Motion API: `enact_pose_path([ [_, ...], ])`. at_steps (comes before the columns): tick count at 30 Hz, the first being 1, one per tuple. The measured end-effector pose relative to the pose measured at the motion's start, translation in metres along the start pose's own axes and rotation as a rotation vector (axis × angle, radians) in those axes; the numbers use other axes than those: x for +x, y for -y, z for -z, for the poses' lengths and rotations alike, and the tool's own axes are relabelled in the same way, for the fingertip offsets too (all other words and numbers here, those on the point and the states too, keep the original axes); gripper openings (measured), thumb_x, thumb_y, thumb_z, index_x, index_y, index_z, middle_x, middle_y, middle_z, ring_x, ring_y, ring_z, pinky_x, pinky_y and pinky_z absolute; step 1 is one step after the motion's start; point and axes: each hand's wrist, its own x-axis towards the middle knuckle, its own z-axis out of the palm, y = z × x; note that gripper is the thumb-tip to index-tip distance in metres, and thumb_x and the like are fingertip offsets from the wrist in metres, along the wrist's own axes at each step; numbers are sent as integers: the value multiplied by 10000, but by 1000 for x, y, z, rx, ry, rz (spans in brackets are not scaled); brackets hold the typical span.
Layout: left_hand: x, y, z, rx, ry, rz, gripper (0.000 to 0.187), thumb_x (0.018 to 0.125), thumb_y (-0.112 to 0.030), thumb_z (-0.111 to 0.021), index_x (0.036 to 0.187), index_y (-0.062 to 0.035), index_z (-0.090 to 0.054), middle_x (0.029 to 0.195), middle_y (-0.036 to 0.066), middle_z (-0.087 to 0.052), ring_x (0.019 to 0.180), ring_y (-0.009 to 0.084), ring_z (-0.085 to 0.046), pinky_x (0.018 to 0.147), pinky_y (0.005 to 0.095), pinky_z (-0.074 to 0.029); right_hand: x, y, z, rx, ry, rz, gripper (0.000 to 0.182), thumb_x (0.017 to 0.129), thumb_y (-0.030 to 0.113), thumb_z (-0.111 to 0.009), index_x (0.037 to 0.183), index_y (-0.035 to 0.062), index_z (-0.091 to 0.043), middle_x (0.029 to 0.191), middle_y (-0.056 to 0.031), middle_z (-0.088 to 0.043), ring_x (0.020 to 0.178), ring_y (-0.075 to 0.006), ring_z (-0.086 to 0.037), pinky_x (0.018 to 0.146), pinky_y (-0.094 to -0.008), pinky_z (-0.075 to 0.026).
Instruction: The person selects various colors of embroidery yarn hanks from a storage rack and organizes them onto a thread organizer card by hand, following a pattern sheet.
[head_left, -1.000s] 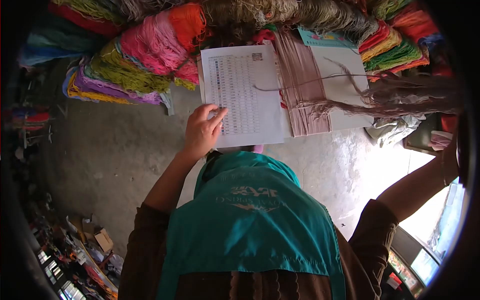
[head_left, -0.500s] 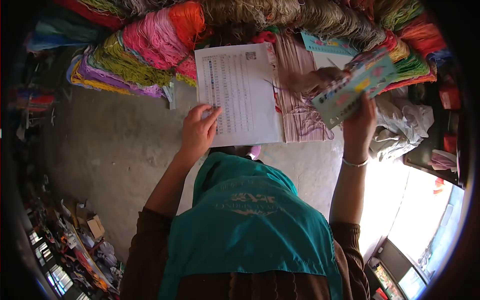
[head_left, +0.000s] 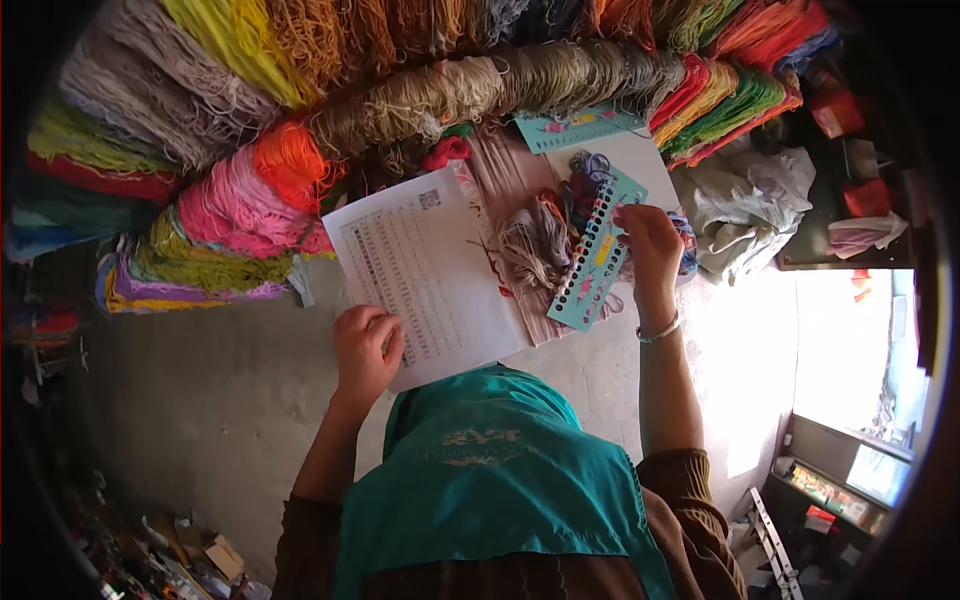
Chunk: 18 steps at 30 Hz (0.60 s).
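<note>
My left hand [head_left: 367,352] rests on the lower left part of a white printed sheet [head_left: 425,270], its fingers curled at the edge. The sheet bears a table of small rows and a small picture at its top. My right hand [head_left: 652,245] pinches the upper right edge of a teal card [head_left: 603,255] with a row of punched holes and threads along it. Under and beside the card lie bundles of grey and multicoloured thread [head_left: 535,240] on a pinkish striped surface [head_left: 500,165]. A second teal card [head_left: 580,128] lies farther back.
Hanks of coloured yarn [head_left: 400,100] hang in rows across the back. Crumpled whitish plastic [head_left: 745,205] is at the right. Concrete floor [head_left: 220,370] shows below. A cardboard box [head_left: 224,556] stands at the lower left, and a bright doorway [head_left: 845,340] at the right.
The view has shifted and turned. The teal card, raised and blurred before, is now lower over the thread bundles, its holes facing up. My left hand is now nearer the sheet's lower left corner.
</note>
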Motion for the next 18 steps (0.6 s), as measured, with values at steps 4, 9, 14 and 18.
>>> enact_pose_path([
  [4,31,2,1,-120,5,-3,192,763,-52,-705,954,-49,-683,955,83,-601,938,292,-576,840,422,-455,27,1,-50,163,119,-1,91,893,44,-638,947,-22,-671,880,-44,-692,781,-94,-642,693,-232,-532],
  [9,62,-1,1,-192,-17,-103,184,769,-18,-699,949,-40,-671,964,85,-603,948,291,-580,827,403,-472,49,4,-96,185,102,66,106,877,37,-636,953,-27,-672,840,-55,-693,744,-107,-642,632,-241,-507],
  [14,66,-7,-3,-215,8,-129,175,790,4,-678,957,-43,-664,971,85,-602,945,283,-585,821,394,-472,63,14,-110,122,116,57,132,910,67,-629,994,-26,-667,894,-59,-695,761,-116,-651,657,-247,-516],
  [18,52,-20,-8,-176,18,-102,178,806,-14,-663,982,-42,-659,965,92,-608,924,302,-588,803,412,-470,9,94,-97,23,343,437,170,858,14,-622,1020,2,-672,898,-116,-689,778,-197,-665,677,-301,-536],
])
